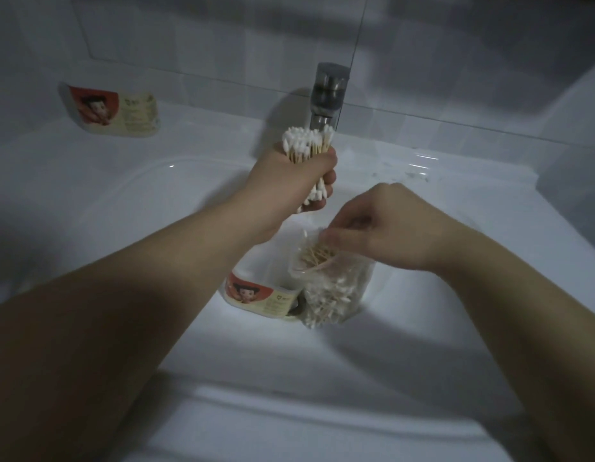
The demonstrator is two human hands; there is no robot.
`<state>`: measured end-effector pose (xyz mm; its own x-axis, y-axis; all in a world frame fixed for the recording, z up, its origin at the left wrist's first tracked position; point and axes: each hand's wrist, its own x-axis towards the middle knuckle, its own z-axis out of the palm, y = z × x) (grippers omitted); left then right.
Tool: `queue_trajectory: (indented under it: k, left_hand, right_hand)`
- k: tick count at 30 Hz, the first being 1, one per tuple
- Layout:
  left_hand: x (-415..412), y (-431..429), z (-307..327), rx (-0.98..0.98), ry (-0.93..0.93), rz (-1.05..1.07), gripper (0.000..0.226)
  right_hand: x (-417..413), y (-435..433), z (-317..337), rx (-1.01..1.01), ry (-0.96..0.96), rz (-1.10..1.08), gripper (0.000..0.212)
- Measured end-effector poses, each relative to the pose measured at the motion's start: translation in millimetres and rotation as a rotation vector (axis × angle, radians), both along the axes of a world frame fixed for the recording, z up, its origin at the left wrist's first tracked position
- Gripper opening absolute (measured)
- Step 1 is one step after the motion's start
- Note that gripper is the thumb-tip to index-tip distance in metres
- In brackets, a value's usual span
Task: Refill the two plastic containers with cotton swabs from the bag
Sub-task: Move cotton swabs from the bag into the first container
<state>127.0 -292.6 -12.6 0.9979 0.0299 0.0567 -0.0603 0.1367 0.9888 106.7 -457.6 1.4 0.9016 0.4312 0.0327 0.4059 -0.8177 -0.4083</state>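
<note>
A white sink point(129, 208) sits in dim light under a pale tiled wall point(189, 35), with a metal tap point(328, 95) standing at the back of the basin. Both bare forearms reach in over the bowl.

The left hand point(289, 175) is raised just in front of the tap, clenched around a thick bundle of cotton swabs point(306, 141). Their white tips fan out above the fist and more tips poke out below the fingers.

The right hand point(389, 225) is lower and nearer, its fingers curled down. The fingertips pinch the top edge of the clear plastic bag point(336, 291). The picture is blurred there, so I cannot tell whether any swab sticks are caught in the pinch as well. The bag stands in the bottom of the basin, its mouth open, with wooden sticks showing at the top and white tips packed lower down.

Touching the bag on its left is one labelled container point(259, 296), also down in the basin. The second container point(112, 110), with the same red and cream label, rests on the sink's ledge at the far left against the wall, well apart from both hands.
</note>
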Motion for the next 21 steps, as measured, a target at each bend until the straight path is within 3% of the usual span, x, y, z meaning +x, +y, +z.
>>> queue_trajectory:
  k: [3, 7, 10, 21]
  left_hand:
    - [-1, -1, -1, 0.006, -0.005, -0.024, 0.013]
    - [-2, 0, -3, 0.048, -0.017, -0.060, 0.010]
    - [-2, 0, -3, 0.059, -0.021, -0.073, 0.006]
    - [-1, 1, -5, 0.091, -0.034, -0.088, 0.003]
  right_hand:
    - [-3, 8, -4, -0.115, 0.008, 0.030, 0.034]
    - [-1, 18, -16, -0.218, -0.058, 0.089, 0.026]
    - [0, 19, -19, -0.193, -0.025, 0.091, 0.013]
    - [4, 12, -17, -0.270, -0.003, 0.162, 0.019]
